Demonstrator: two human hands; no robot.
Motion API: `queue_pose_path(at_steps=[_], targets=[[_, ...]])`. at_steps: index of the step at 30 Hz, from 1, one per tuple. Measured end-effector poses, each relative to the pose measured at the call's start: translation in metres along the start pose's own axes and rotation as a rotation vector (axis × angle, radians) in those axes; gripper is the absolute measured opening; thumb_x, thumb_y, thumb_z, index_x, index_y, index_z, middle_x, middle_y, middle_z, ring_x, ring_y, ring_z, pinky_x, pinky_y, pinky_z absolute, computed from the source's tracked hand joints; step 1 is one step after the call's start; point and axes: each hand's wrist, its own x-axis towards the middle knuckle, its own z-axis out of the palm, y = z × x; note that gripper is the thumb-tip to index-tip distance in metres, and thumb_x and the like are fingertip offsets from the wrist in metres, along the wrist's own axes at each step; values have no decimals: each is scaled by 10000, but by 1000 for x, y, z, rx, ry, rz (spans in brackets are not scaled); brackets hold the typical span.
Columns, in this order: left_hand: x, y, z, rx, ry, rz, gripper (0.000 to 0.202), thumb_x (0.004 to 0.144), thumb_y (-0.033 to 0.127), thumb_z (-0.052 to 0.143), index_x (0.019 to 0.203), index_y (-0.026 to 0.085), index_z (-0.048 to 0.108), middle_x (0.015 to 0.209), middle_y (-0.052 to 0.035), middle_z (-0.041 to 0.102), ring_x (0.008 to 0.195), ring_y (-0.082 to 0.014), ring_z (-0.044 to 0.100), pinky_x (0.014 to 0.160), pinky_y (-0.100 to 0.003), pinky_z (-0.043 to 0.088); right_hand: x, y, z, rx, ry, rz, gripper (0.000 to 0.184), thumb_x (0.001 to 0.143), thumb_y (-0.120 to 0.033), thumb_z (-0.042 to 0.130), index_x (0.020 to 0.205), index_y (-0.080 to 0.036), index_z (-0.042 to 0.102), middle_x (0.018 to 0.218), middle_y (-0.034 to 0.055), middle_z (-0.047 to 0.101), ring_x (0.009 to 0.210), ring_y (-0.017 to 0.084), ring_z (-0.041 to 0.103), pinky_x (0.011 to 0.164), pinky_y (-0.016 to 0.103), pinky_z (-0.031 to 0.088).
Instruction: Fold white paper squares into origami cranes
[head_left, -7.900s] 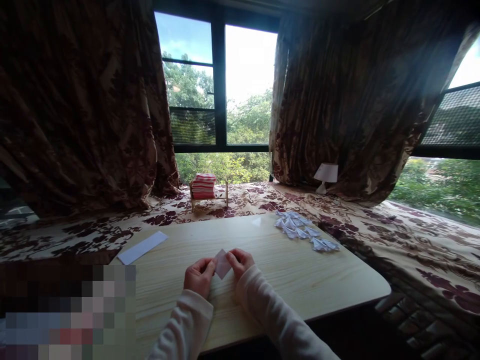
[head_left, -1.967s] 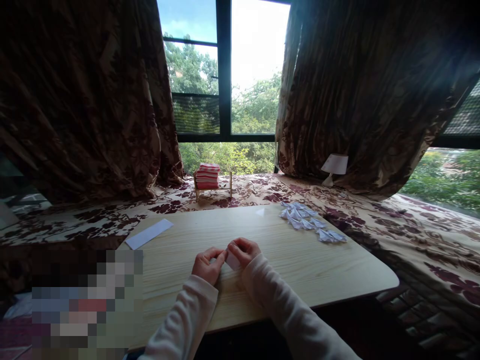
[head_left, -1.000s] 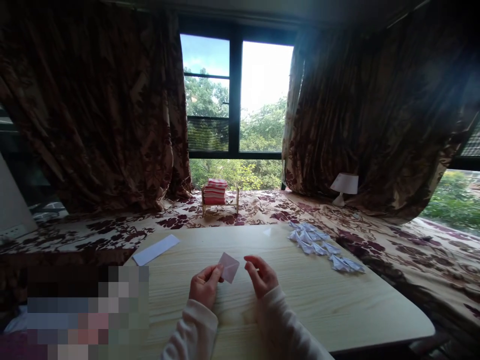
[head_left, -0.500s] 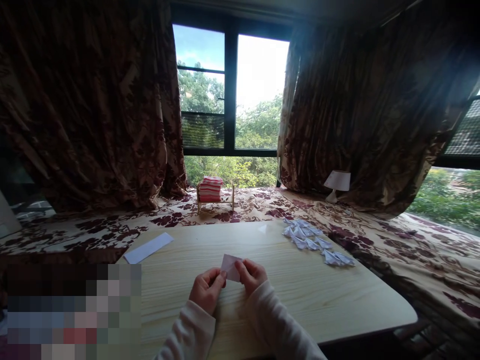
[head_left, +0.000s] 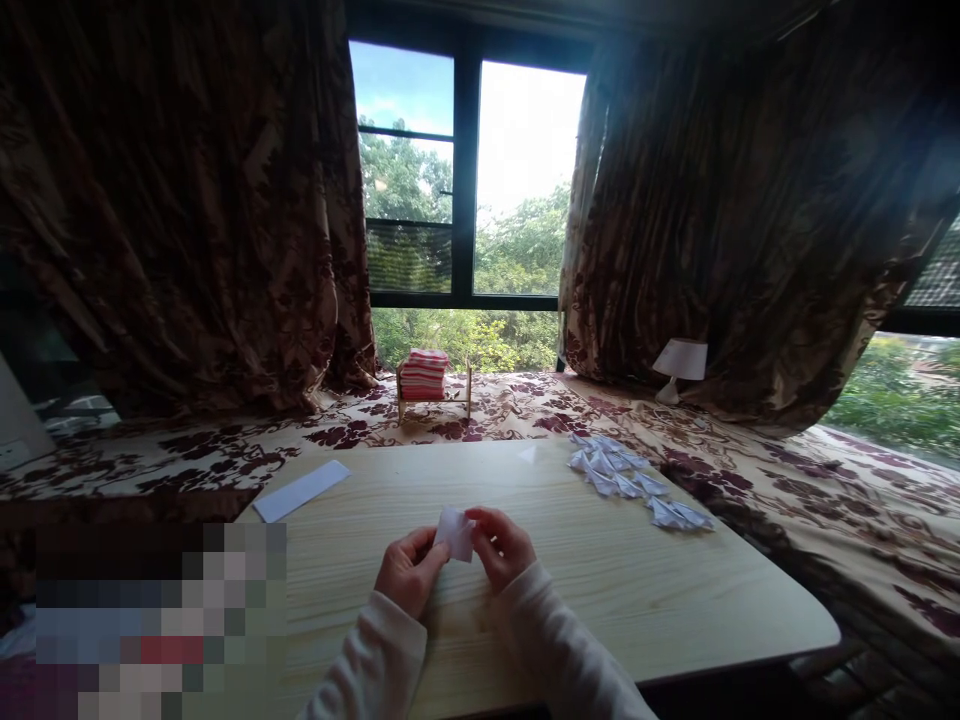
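My left hand [head_left: 409, 570] pinches a small folded piece of white paper [head_left: 454, 534] at its lower left, thumb in front. At the paper's right edge is my right hand [head_left: 504, 548], its fingers curled and their tips at the upper right corner. The paper is held up above the pale wooden table [head_left: 360, 600]. A long strip of white paper [head_left: 302, 491] lies flat near the table's left edge. Toward the right edge lies a heap of folded white paper pieces [head_left: 611, 465], with several more folded pieces [head_left: 679, 515] just in front.
Beyond the table, a ledge with a flowered cover [head_left: 510, 415] runs below the window. A small rack [head_left: 435, 400] on it bears a stack of red-and-white striped cloths [head_left: 424, 374]. A small white lamp [head_left: 681, 360] stands at the right, before dark curtains [head_left: 675, 200].
The paper has shifted slightly left and now stands more upright. My right thumb has moved off its face, while my right fingertips have risen to the corner. My left hand keeps its pinch.
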Motion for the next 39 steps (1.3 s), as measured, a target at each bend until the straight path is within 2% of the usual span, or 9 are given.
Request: queue_pose_path(at_steps=[5,9,12,18,22,26,30,34,39], targets=[[-1,1,2,-22,-63,41,256,663,313,606,830,133,679,725,-34,659,769,-206,591,686,-248,446,-1,-5,-2,-100,-50,-56,310,614,-170,562,917,-211,618,808,31,590,604,125,534,387,176,355],[-1,0,4,2,-91,84,244,672,294,614,845,133,676,770,-46,646,792,-211,584,671,-244,445,0,-8,-4,-132,-80,-106,372,583,-148,567,944,-227,609,1033,65,558,753,155,562,461,197,417],[-2,-1,6,26,-90,121,223,685,289,600,829,137,677,756,-42,623,771,-202,571,649,-238,437,1,-9,-7,-130,-119,-130,418,587,-136,574,991,-237,605,1064,67,571,851,181,561,524,215,456],[-4,5,7,101,-116,146,153,677,245,565,666,140,676,656,-25,576,693,-176,542,664,-242,426,3,-11,-8,-99,-123,-82,180,710,-260,550,821,-200,678,798,47,631,624,128,561,435,187,397],[-3,5,5,137,-84,126,173,662,248,558,552,143,639,602,-9,556,640,-155,520,606,-225,414,5,-9,-6,-36,-36,9,272,752,-355,513,658,-157,673,617,26,579,521,104,501,398,184,350],[1,-8,3,133,29,85,237,689,274,534,813,126,670,619,-3,573,614,-145,529,564,-225,416,6,-6,-6,53,52,120,345,771,-409,471,672,-135,655,478,-7,504,437,88,439,384,193,344],[2,-18,7,135,115,93,445,670,258,554,1094,124,571,763,-25,622,628,-143,556,605,-248,450,6,-5,-6,113,54,196,363,735,-449,504,666,-124,650,423,-25,471,373,74,395,344,194,324],[2,-17,8,159,146,140,406,644,234,569,1040,164,620,1016,-53,633,867,-193,574,760,-274,439,6,-4,-6,146,18,241,360,703,-459,542,671,-117,650,422,-22,490,351,72,400,323,192,326],[3,-11,4,145,159,122,353,640,253,570,969,164,662,969,-54,663,890,-207,582,765,-273,444,6,-9,-7,171,-34,249,337,698,-444,560,659,-121,648,425,-26,492,351,64,398,324,184,324]])
